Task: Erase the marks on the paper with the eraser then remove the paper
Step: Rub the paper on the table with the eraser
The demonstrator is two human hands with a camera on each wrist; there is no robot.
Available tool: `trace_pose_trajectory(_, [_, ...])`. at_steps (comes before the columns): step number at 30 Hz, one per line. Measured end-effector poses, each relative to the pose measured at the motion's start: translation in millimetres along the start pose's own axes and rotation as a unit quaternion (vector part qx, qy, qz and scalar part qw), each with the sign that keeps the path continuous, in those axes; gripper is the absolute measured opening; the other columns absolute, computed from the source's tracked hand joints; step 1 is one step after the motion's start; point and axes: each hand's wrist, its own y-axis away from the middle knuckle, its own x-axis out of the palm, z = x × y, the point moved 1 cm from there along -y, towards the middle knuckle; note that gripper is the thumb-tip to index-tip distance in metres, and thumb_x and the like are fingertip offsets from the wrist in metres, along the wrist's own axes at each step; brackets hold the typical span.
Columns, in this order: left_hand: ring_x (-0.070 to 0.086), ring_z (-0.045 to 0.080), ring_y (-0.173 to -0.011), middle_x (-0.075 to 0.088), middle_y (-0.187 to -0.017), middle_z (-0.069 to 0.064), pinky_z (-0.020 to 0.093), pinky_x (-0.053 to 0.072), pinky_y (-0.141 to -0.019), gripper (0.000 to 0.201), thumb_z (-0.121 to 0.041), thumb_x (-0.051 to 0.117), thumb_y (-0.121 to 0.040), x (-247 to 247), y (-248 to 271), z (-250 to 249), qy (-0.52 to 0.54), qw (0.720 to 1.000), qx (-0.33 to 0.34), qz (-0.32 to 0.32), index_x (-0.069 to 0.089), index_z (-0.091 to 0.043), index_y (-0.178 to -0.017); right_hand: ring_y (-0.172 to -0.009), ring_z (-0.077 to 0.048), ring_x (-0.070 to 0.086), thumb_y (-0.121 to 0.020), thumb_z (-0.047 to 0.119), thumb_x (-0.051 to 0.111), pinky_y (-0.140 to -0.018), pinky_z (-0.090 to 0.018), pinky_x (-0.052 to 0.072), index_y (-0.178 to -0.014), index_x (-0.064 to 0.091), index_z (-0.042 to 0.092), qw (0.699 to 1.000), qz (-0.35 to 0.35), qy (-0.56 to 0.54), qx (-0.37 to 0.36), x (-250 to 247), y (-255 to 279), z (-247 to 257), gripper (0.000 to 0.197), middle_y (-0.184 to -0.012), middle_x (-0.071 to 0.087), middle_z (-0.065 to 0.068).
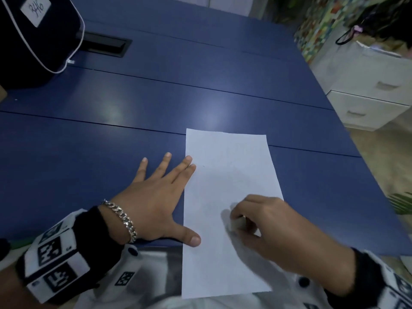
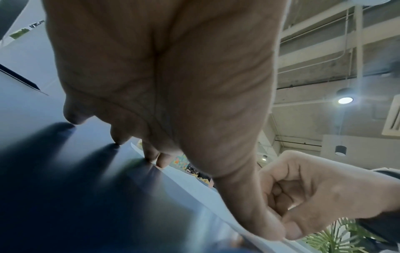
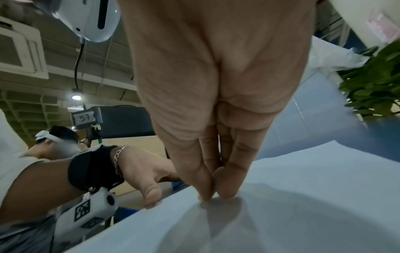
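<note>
My right hand (image 1: pixel 265 221) blurs and hides most of the eraser (image 1: pixel 238 223); marks on the paper (image 1: pixel 225 179) are too faint to read, its near end hanging past the tabletop (image 1: pixel 133 103)

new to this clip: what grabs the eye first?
The white sheet of paper on the dark blue table, hanging over the near edge. The right hand pinches a small pale eraser against the sheet near its middle. The left hand lies flat with fingers spread, fingertips and thumb pinning the sheet's left edge.
</note>
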Motion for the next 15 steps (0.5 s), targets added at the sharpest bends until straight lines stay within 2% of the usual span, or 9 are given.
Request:
trace_pose_trajectory(5, [-0.041,0.017,-0.148,-0.032,-0.165,-0.018,0.058,-0.015,-0.124,0.132,-0.106,0.031,-0.066,1,7,-2,-0.020,1.000,0.003,-0.009,-0.023,-0.032,-0.161,-0.086,-0.008,0.062,-0.099,0.027,0.063,-0.078,-0.025,0.054,-0.099,0.066,0.029,0.999,-0.007,0.003,0.043,6,14,-16,0.004,-0.096,0.059,0.015])
trace_pose_trajectory(8, [-0.033,0.011,-0.151,-0.013,-0.166,-0.012,0.045,-0.019,-0.125,0.124,-0.101,0.033,-0.074,1,19,-10,-0.016,0.999,0.026,-0.026,-0.021,-0.031,-0.161,-0.086,-0.009,0.063,-0.098,0.028,0.064,-0.076,-0.025,0.053,-0.097,0.067,0.028,0.998,-0.009,0.010,0.057,3,19,-26,0.003,-0.095,0.060,0.014])
trace_pose_trajectory(9, [-0.021,0.008,-0.151,-0.002,-0.160,-0.013,0.036,-0.016,-0.125,0.120,-0.097,0.036,-0.078,1,23,-12,0.002,0.999,0.030,-0.033,-0.021,-0.031,-0.161,-0.086,-0.008,0.063,-0.097,0.028,0.065,-0.076,-0.025,0.053,-0.097,0.067,0.028,0.998,-0.009,0.012,0.059,1,20,-29,0.002,-0.095,0.060,0.015])
trace_pose_trajectory(10, [-0.002,0.006,-0.145,0.008,-0.150,-0.016,0.026,-0.004,-0.125,0.115,-0.092,0.038,-0.082,-1,26,-13,0.025,0.998,0.030,-0.048,-0.020,-0.033,-0.161,-0.086,-0.007,0.063,-0.096,0.027,0.067,-0.076,-0.024,0.053,-0.097,0.068,0.029,0.998,-0.005,0.011,0.062,-1,22,-31,0.002,-0.095,0.061,0.015])
trace_pose_trajectory(11, [0.014,0.004,-0.133,0.015,-0.139,-0.018,0.020,0.013,-0.119,0.109,-0.089,0.037,-0.086,-3,27,-11,0.042,0.996,0.031,-0.073,-0.018,-0.035,-0.162,-0.087,-0.007,0.063,-0.096,0.027,0.068,-0.077,-0.024,0.053,-0.097,0.068,0.030,0.998,0.000,0.009,0.064,-3,23,-33,0.004,-0.095,0.061,0.015])
trace_pose_trajectory(12, [0.023,0.004,-0.123,0.020,-0.133,-0.017,0.021,0.024,-0.110,0.100,-0.085,0.036,-0.090,-5,26,-8,0.051,0.992,0.036,-0.111,-0.011,-0.036,-0.163,-0.089,-0.006,0.063,-0.095,0.025,0.069,-0.077,-0.024,0.054,-0.097,0.068,0.030,0.998,0.007,0.007,0.067,-5,25,-34,0.005,-0.095,0.061,0.016])
trace_pose_trajectory(13, [0.027,0.005,-0.120,0.024,-0.132,-0.016,0.024,0.028,-0.105,0.091,-0.079,0.034,-0.095,-7,23,-4,0.054,0.986,0.037,-0.152,-0.003,-0.035,-0.165,-0.090,-0.006,0.063,-0.095,0.024,0.070,-0.077,-0.024,0.054,-0.096,0.069,0.031,0.998,0.015,0.006,0.068,-8,25,-36,0.007,-0.095,0.062,0.017])
trace_pose_trajectory(15, [0.028,0.013,-0.137,0.027,-0.149,-0.012,0.034,0.030,-0.112,0.075,-0.057,0.036,-0.102,-11,15,6,0.054,0.979,0.014,-0.198,0.007,-0.029,-0.165,-0.092,-0.002,0.064,-0.093,0.024,0.072,-0.076,-0.021,0.054,-0.096,0.070,0.034,0.998,0.010,0.005,0.068,-14,26,-38,0.011,-0.095,0.062,0.021])
